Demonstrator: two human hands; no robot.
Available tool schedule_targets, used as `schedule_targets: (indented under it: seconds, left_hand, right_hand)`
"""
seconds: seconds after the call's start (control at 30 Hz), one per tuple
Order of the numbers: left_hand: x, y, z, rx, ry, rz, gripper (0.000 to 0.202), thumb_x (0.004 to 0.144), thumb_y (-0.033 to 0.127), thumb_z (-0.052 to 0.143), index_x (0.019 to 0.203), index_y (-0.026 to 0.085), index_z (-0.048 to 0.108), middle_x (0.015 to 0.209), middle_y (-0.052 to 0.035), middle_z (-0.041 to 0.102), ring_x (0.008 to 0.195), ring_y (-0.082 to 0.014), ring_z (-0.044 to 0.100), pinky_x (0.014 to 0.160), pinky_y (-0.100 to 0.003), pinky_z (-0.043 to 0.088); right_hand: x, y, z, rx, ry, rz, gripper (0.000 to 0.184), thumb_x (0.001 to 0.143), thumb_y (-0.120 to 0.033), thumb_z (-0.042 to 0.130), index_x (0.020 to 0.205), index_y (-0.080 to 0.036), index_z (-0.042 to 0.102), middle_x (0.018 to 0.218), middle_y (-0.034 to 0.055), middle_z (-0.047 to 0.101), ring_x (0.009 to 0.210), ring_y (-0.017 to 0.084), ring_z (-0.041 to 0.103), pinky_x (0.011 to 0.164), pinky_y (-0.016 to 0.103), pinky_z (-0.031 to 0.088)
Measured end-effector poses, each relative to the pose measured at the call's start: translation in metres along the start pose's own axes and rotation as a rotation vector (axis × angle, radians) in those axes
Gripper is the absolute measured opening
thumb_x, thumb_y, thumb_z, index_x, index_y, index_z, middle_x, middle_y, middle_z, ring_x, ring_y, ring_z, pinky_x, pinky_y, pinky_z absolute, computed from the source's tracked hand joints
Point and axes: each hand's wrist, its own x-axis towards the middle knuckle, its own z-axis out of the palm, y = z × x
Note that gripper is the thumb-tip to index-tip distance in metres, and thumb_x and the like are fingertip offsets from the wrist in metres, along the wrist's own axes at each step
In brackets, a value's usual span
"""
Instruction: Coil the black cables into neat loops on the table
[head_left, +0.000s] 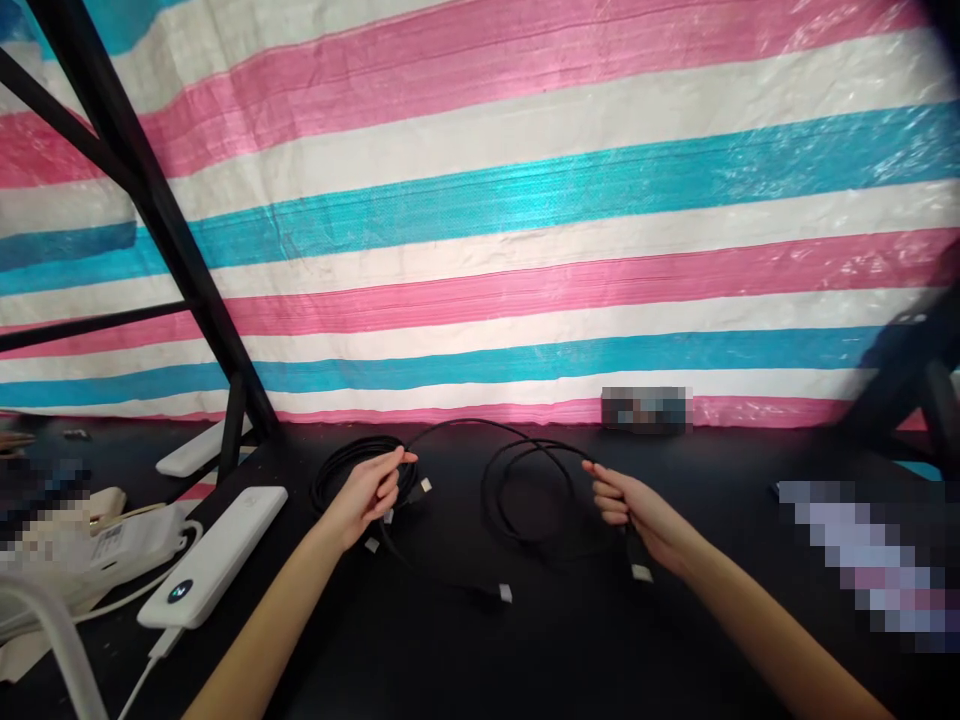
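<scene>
Head camera: above a black table (525, 650), the left hand (369, 495) is closed around a coiled black cable (337, 462). The right hand (637, 512), held apart, grips a second cable loop (491, 495). A white power bank (217, 555) lies to the left.

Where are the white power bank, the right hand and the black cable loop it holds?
white power bank (225, 545): head view, top face.
right hand (634, 508): head view, back of hand.
black cable loop (485, 495): head view, loop's left side.

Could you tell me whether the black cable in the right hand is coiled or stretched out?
Coiled: the black cable loops on the table, gripped by the right hand.
</scene>
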Motion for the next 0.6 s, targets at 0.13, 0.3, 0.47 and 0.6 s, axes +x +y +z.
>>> schedule_targets:
  seconds: [0.13, 0.3, 0.47, 0.6]
  left_hand:
    - [-0.005, -0.015, 0.022, 0.162, -0.146, 0.012, 0.040, 0.081, 0.052, 0.050, 0.097, 0.015, 0.051, 0.043, 0.0095, 0.038, 0.028, -0.0068, 0.037, 0.028, -0.015, 0.019]
    - [-0.016, -0.037, 0.050, 0.309, -0.284, 0.121, 0.034, 0.087, 0.048, 0.039, 0.104, 0.018, 0.040, 0.046, 0.0059, 0.049, 0.046, -0.0152, 0.056, 0.049, -0.025, 0.043]
    - [-0.017, -0.053, 0.052, 0.630, -0.117, 0.385, 0.024, 0.087, 0.038, 0.045, 0.101, 0.019, 0.049, 0.073, -0.0014, 0.057, 0.069, -0.0143, 0.053, 0.068, -0.028, 0.041]
    - [-0.013, -0.050, 0.046, 0.665, 0.013, 0.501, 0.031, 0.082, 0.031, 0.053, 0.112, 0.022, 0.052, 0.099, -0.0060, 0.054, 0.083, -0.0156, 0.053, 0.075, -0.029, 0.042]
  right_hand:
    - [-0.001, 0.014, 0.011, -0.134, 0.047, 0.041, 0.025, 0.082, -0.040, 0.055, 0.087, -0.017, 0.060, 0.064, -0.0008, 0.046, 0.045, 0.005, 0.038, 0.031, 0.014, 0.022]
    - [0.000, 0.023, 0.014, -0.419, 0.070, -0.103, 0.040, 0.067, -0.046, 0.068, 0.094, -0.018, 0.059, 0.073, -0.0003, 0.051, 0.048, 0.006, 0.039, 0.035, 0.016, 0.022]
    - [0.013, 0.037, 0.002, -0.710, 0.116, -0.376, 0.035, 0.060, -0.030, 0.067, 0.093, -0.019, 0.057, 0.087, 0.0029, 0.058, 0.050, 0.008, 0.044, 0.042, 0.022, 0.034]
    - [0.008, 0.034, 0.003, -0.714, 0.063, -0.448, 0.033, 0.074, -0.029, 0.051, 0.106, -0.021, 0.052, 0.093, 0.0055, 0.062, 0.055, 0.012, 0.049, 0.046, 0.024, 0.038]
